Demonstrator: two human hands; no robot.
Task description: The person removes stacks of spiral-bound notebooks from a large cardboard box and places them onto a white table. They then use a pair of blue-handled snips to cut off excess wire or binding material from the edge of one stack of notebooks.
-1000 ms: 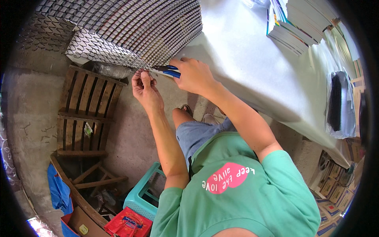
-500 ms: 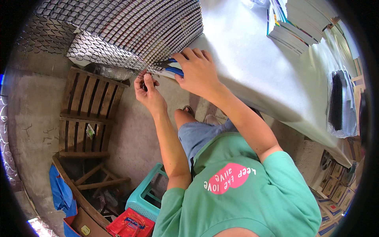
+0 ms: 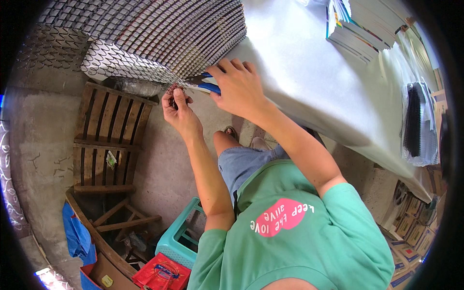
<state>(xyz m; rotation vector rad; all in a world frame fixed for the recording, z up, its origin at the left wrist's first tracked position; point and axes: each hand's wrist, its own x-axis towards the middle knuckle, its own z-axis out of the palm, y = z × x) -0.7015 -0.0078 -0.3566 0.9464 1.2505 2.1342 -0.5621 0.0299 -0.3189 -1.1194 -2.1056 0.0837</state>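
Observation:
My right hand (image 3: 239, 89) is wrapped round blue-handled pliers (image 3: 210, 87), whose dark jaws point left at the lower corner of a large dark grid of looped wire (image 3: 159, 36). Whether the jaws touch the wire cannot be made out. Just left of the jaws, below the grid's edge, my left hand (image 3: 181, 113) pinches a small bunch of reddish-brown looped wire (image 3: 174, 92). Some of that bunch is hidden behind my thumb and fingers.
A white-covered table (image 3: 299, 72) spans the upper right, bearing stacked booklets (image 3: 355, 41) and bagged black binding combs (image 3: 413, 121). Left are a slatted wooden chair (image 3: 104, 140), a turquoise stool (image 3: 176, 246) and a red bag (image 3: 162, 273). Cartons (image 3: 411, 232) stand lower right.
The pliers and my right hand have shifted slightly left. My left hand has moved a little left too, still pinching the wire bunch. The whole view has shifted slightly.

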